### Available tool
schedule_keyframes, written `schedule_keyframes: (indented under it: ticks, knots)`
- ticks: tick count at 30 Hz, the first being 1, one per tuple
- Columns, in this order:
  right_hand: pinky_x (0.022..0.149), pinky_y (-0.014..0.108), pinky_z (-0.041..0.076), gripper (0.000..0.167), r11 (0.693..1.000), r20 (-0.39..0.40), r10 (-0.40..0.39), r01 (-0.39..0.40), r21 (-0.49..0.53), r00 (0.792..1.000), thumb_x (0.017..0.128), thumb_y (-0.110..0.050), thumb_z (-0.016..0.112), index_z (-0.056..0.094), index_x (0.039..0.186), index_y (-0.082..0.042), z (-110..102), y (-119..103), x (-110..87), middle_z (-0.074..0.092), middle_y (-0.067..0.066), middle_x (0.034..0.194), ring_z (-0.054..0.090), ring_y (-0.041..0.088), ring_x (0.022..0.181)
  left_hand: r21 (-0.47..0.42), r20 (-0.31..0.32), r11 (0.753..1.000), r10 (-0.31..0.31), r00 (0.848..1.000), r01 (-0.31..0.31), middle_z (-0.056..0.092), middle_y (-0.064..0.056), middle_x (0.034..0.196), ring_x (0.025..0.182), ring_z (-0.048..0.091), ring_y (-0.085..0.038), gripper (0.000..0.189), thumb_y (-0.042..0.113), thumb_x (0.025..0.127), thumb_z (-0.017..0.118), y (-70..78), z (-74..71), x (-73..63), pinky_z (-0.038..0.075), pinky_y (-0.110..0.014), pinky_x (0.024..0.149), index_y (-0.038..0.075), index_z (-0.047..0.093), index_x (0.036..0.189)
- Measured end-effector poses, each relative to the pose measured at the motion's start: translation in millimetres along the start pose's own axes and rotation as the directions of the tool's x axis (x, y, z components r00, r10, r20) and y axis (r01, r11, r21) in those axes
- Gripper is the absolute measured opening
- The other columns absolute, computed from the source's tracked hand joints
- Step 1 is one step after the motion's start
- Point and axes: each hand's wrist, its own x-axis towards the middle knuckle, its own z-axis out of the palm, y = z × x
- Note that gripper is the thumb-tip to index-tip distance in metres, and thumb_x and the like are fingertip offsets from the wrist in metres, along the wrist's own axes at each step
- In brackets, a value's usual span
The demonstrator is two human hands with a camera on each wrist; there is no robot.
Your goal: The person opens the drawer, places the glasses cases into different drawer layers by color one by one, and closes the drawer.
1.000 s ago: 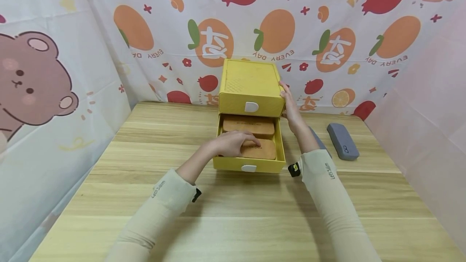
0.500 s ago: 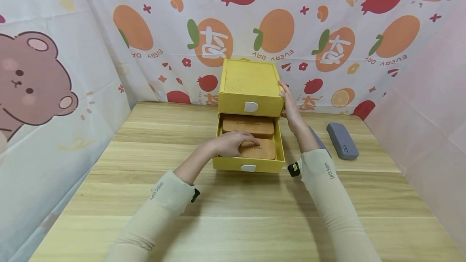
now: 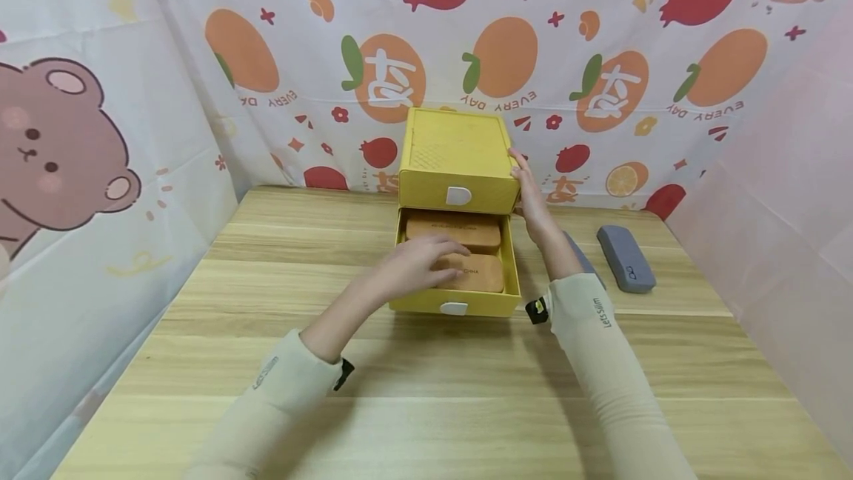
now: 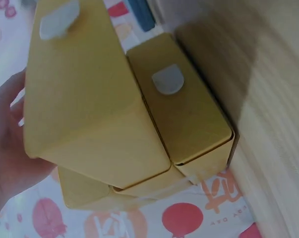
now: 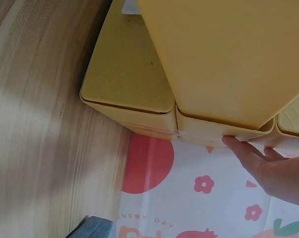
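A yellow drawer cabinet (image 3: 460, 143) stands at the back of the table, its middle drawer (image 3: 486, 305) pulled out. Inside lie two tan oblong cases with dark lettering, a rear case (image 3: 456, 228) and a front case (image 3: 483, 272). My left hand (image 3: 420, 265) hovers over the drawer's left side, fingers loosely bent above the front case and holding nothing. In the left wrist view that hand shows beside the pulled-out drawer (image 4: 85, 99). My right hand (image 3: 533, 202) rests with extended fingers against the cabinet's right side; the right wrist view shows its fingertips (image 5: 231, 141) touching the side wall.
A grey glasses case (image 3: 626, 258) lies on the wooden table (image 3: 466, 406) to the right. Another grey-blue object (image 3: 581, 254) is partly hidden behind the right forearm. Below the pulled-out drawer sits a shut lower drawer (image 4: 189, 119). Patterned cloth (image 3: 280, 139) hangs behind.
My left hand has come off the front case and drawn up and left, its fingers loosening. Both cases stay in the drawer. My right hand keeps its place on the cabinet.
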Motion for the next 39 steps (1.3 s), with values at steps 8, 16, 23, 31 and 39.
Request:
schedule_keyframes:
  ticks: [8,16,23,31,39]
  knots:
    - [0.093,0.054,0.028,0.056,1.0,0.0,-0.003,0.003,0.013,1.0,0.093,-0.029,0.026,0.013,0.148,-0.025,-0.9,3.8,2.8,0.008,0.007,0.149,0.034,0.032,0.116,0.311,-0.337,0.899,0.408,0.849,-0.309,0.062,-0.003,0.105,0.097,0.055,-0.02,0.027,0.016,0.081,0.07,18.6,22.4,-18.6,0.043,-0.033,0.084,0.011,0.066,0.107]
    - [0.094,0.054,0.028,0.057,1.0,0.001,0.001,-0.001,0.018,1.0,0.093,-0.029,0.026,0.012,0.148,-0.023,1.6,1.2,0.7,0.007,0.008,0.149,0.034,0.033,0.116,0.706,-0.213,0.595,0.696,0.686,-0.384,0.064,-0.001,0.099,0.089,0.058,-0.015,0.024,0.008,0.092,0.047,26.0,41.9,-32.5,0.045,-0.029,0.079,0.015,0.068,0.101]
    - [0.095,0.056,0.026,0.057,1.0,0.001,0.0,0.0,0.019,1.0,0.093,-0.028,0.026,0.013,0.148,-0.023,0.3,0.7,0.9,0.004,0.006,0.15,0.032,0.034,0.119,0.71,-0.066,0.539,0.692,0.719,-0.454,0.061,-0.002,0.108,0.096,0.055,-0.015,0.027,0.008,0.087,0.049,21.7,51.3,-38.3,0.043,-0.027,0.081,0.016,0.066,0.107]
    - [0.094,0.056,0.026,0.057,1.0,-0.002,-0.006,0.006,0.022,1.0,0.093,-0.029,0.026,0.013,0.148,-0.023,0.7,0.6,0.3,0.006,0.008,0.15,0.033,0.034,0.117,0.788,0.052,0.465,0.604,0.796,-0.404,0.056,-0.001,0.12,0.108,0.05,-0.015,0.032,0.01,0.087,0.051,13.7,55.9,-44.5,0.038,-0.028,0.09,0.02,0.065,0.114]
    - [0.095,0.056,0.026,0.057,1.0,0.002,-0.006,0.006,0.018,1.0,0.093,-0.028,0.026,0.013,0.148,-0.022,1.2,0.5,0.0,0.004,0.007,0.15,0.033,0.034,0.117,0.829,0.081,0.395,0.615,0.785,-0.395,0.055,0.001,0.121,0.11,0.049,-0.014,0.032,0.013,0.088,0.049,8.3,58.2,-43.8,0.038,-0.028,0.091,0.024,0.066,0.112]
